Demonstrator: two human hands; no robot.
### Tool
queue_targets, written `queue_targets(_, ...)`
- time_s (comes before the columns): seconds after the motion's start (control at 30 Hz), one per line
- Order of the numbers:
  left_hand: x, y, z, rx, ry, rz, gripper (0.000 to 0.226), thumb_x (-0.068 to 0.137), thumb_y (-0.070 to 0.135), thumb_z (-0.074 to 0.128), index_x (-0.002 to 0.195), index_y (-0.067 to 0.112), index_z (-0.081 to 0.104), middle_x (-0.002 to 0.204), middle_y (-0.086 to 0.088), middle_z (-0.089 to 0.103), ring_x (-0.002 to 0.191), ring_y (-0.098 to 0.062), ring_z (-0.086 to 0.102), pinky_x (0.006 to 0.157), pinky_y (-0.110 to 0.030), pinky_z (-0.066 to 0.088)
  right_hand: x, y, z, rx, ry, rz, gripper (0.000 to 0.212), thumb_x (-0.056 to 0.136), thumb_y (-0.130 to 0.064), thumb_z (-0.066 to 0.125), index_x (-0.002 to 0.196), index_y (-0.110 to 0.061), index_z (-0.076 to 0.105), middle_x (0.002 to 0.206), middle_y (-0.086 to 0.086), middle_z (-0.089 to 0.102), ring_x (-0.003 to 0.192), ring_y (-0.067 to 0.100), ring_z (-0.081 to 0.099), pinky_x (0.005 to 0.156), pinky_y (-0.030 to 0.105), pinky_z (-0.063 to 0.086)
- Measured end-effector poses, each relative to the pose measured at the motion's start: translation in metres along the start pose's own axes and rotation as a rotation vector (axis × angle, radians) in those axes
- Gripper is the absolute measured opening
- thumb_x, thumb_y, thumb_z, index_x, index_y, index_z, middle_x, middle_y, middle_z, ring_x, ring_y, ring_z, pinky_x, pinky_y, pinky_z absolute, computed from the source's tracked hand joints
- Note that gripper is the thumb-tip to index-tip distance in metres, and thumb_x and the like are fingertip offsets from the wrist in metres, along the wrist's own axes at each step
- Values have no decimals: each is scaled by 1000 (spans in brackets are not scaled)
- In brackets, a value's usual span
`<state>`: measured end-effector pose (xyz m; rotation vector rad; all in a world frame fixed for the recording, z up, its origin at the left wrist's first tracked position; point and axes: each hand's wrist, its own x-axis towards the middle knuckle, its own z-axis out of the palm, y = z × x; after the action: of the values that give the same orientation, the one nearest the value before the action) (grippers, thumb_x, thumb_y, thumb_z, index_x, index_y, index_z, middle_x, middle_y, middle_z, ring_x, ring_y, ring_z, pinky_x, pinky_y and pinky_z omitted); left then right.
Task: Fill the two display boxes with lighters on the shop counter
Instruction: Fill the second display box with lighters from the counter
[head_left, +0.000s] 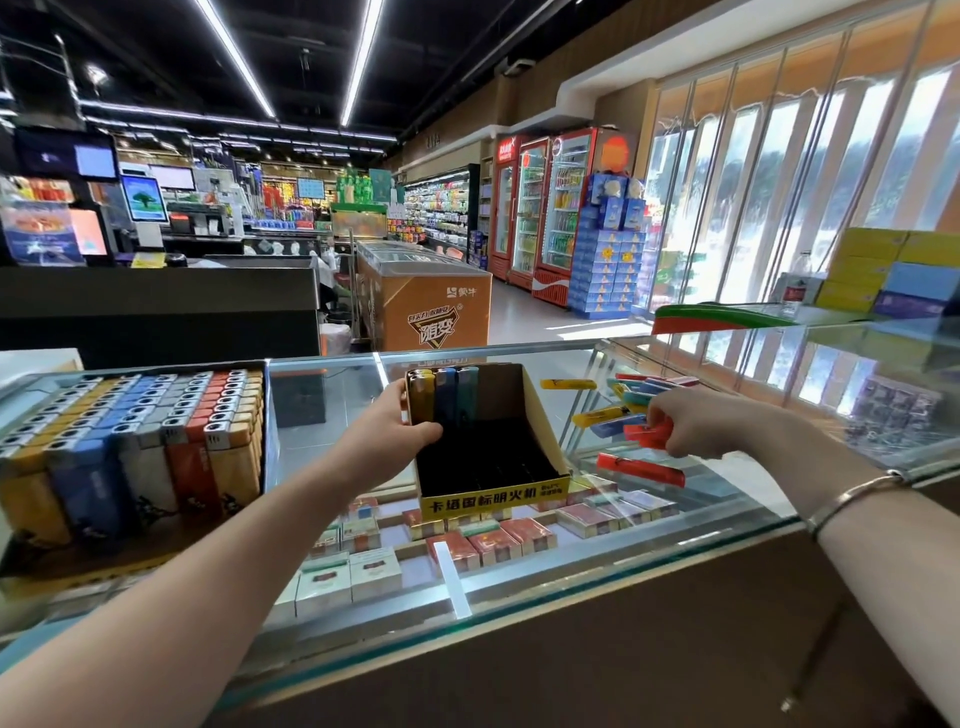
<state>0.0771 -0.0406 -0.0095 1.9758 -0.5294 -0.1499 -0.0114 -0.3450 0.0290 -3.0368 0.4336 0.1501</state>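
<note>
A yellow display box (540, 415) stands on the glass counter, with three lighters (444, 397) upright at its back left and the rest of it dark. My left hand (400, 426) grips the box's left wall, thumb inside. To the right lies a loose pile of coloured lighters (613, 415). My right hand (691, 423) pinches a red lighter (649, 434) at the pile's edge. Another red lighter (641, 468) lies in front. A second display box (135, 447) at the left is packed with several rows of lighters.
The glass counter (519, 582) covers rows of cigarette packs (488, 540). A raised glass shelf (831, 353) with stacked cartons (883, 270) stands at the right. Beyond the counter are a checkout desk (156, 306) and an orange freezer (426, 301).
</note>
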Motion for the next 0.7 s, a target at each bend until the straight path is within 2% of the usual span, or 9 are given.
queue_targets(0.1, 0, -1, 0, 11, 3, 3, 56, 87, 20, 61, 136, 19, 33, 100, 6, 55, 87, -4, 52, 72, -20, 37, -5, -2, -3, -23, -1, -16, 16, 82, -10, 59, 88, -22, 51, 87, -1, 54, 74, 10, 47, 59, 22, 35)
queue_targets(0.2, 0, -1, 0, 22, 9, 4, 58, 87, 21, 61, 137, 19, 32, 106, 2, 55, 93, -9, 52, 76, -23, 36, -11, -5, -6, 27, 3, -57, 12, 85, -13, 55, 92, -21, 48, 86, 1, 52, 71, 11, 44, 58, 24, 33)
queue_targets(0.27, 0, -2, 0, 24, 9, 8, 57, 87, 21, 61, 137, 19, 32, 101, 6, 55, 88, -4, 52, 73, -20, 37, -14, -10, -5, 86, -15, -89, 13, 87, -10, 51, 95, -18, 47, 83, 1, 49, 70, 12, 42, 59, 26, 33)
queue_targets(0.37, 1, -3, 0, 16, 2, 1, 56, 87, 20, 60, 136, 19, 33, 93, 13, 52, 82, 1, 49, 63, -15, 34, -19, -21, -2, 87, -122, -136, 13, 90, -11, 50, 95, -22, 44, 86, 0, 47, 73, 12, 42, 64, 25, 35)
queue_targets(0.43, 2, -3, 0, 16, 2, -5, 56, 87, 20, 60, 136, 19, 33, 94, 11, 52, 83, 0, 49, 63, -15, 34, -21, -29, 1, 72, -212, -157, 12, 93, -18, 51, 101, -23, 43, 92, -3, 48, 78, 10, 46, 67, 23, 37)
queue_targets(0.53, 1, -2, 0, 5, 11, -13, 56, 87, 17, 60, 136, 18, 32, 101, 6, 54, 85, -2, 50, 63, -15, 35, -20, -35, 4, 47, -247, -179, 15, 94, -21, 52, 103, -25, 41, 94, -4, 47, 78, 9, 45, 68, 21, 37)
queue_targets(0.7, -1, 2, -3, -8, 23, -42, 76, 85, -1, 52, 144, 28, 14, 102, 2, 45, 84, -8, 49, 62, -18, 38, -16, -38, 4, 210, -245, -154, 28, 86, -15, 62, 106, -23, 43, 98, -2, 49, 84, 12, 48, 66, 21, 40)
